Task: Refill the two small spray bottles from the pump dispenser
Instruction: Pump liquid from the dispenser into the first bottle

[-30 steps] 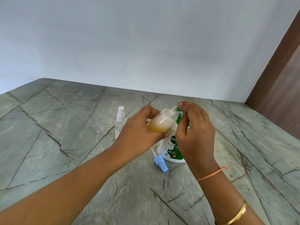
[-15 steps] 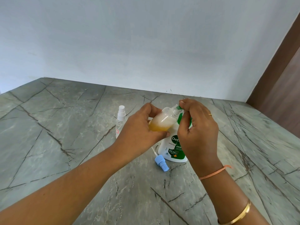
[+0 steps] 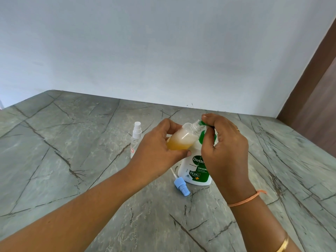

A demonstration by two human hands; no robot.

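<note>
left hand (image 3: 160, 148): grips open spray bottle (image 3: 181, 140), tilted so its neck meets the pump spout; part-full, amber.
right hand (image 3: 225, 142): fingers curled over the green head of the pump dispenser (image 3: 194, 171), probably to press.
blue spray cap (image 3: 181, 188): lies on table (image 3: 72, 160), off for filling.
second spray bottle (image 3: 136, 140): capped, upright, apart on the left.

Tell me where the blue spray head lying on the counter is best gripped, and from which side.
Pinch the blue spray head across its wide collar, coming straight down from above. It lies on its side on the counter, both collar flanks exposed. Its thin dip tube, beside the pump dispenser, would probably flex if gripped.
</note>
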